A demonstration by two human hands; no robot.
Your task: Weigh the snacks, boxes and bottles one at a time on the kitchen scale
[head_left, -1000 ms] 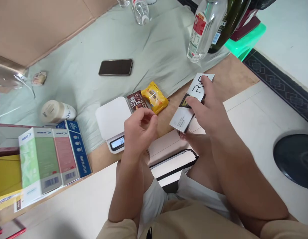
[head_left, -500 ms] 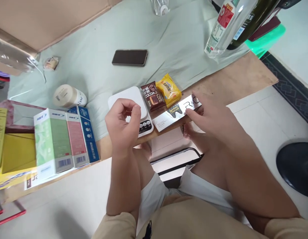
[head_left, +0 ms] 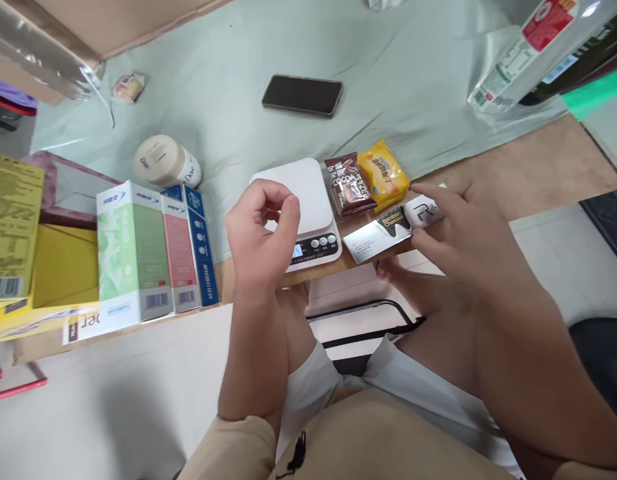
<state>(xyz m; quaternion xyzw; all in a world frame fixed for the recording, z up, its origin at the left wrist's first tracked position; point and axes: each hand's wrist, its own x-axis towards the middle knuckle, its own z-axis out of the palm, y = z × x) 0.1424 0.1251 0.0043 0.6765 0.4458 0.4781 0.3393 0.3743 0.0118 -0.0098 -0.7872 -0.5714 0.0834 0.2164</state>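
The right hand (head_left: 463, 233) grips a long, flat toothpaste box (head_left: 396, 227), fingers (head_left: 446, 200) spread along its top face and the thumb beneath, holding it at the near edge of the table (head_left: 528, 160). The box looks light: thin glossy card, stiff along its edges but easy to dent on the broad faces, so the narrow long sides seem the safest hold. The left hand (head_left: 263, 230) hovers loosely curled and empty over a smooth white kitchen scale (head_left: 298, 200). Just beyond the right fingertips lie two crinkly snack packets, brown (head_left: 348, 187) and yellow (head_left: 388, 175).
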